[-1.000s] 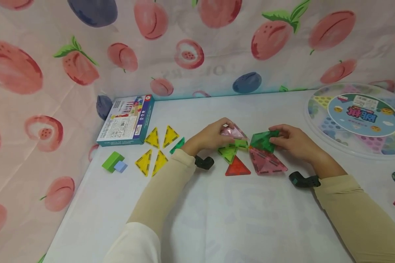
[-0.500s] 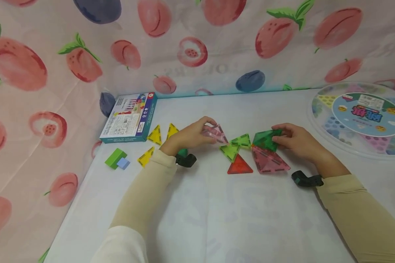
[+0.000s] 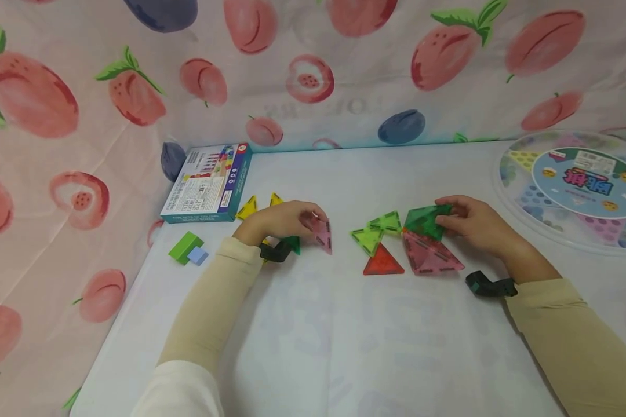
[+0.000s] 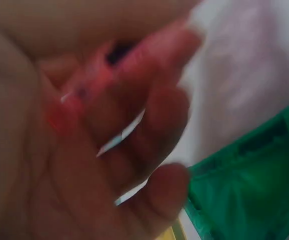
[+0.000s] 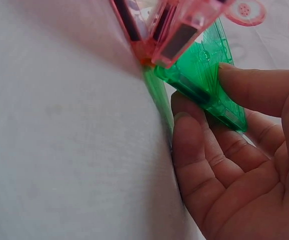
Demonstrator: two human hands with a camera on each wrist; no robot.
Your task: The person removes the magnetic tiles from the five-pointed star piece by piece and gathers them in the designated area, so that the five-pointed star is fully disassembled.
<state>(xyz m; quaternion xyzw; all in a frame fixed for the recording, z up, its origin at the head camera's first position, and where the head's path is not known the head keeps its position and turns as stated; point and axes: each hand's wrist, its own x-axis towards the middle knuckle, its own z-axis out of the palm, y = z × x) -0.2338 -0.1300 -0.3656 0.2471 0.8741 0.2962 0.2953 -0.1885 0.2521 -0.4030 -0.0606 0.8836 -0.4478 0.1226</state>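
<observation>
My left hand grips a translucent pink triangular magnetic tile, its fingers curled round it in the left wrist view. Close below that hand lies a dark green tile, partly covered in the head view. Over on the right, my right hand pinches a green magnetic tile between thumb and fingers, tilted up against a raised pink tile piece. Two light green triangles and a red triangle lie left of it, corners meeting.
Yellow triangle tiles are partly hidden behind the left hand. A flat box lies at the back left, with a green block and a blue block in front. A round Chinese checkers set sits at the back right.
My left hand has carried the pink tile leftward, away from the light green triangles, over to the dark green and yellow tiles. My right hand keeps its pinch on the green tile.
</observation>
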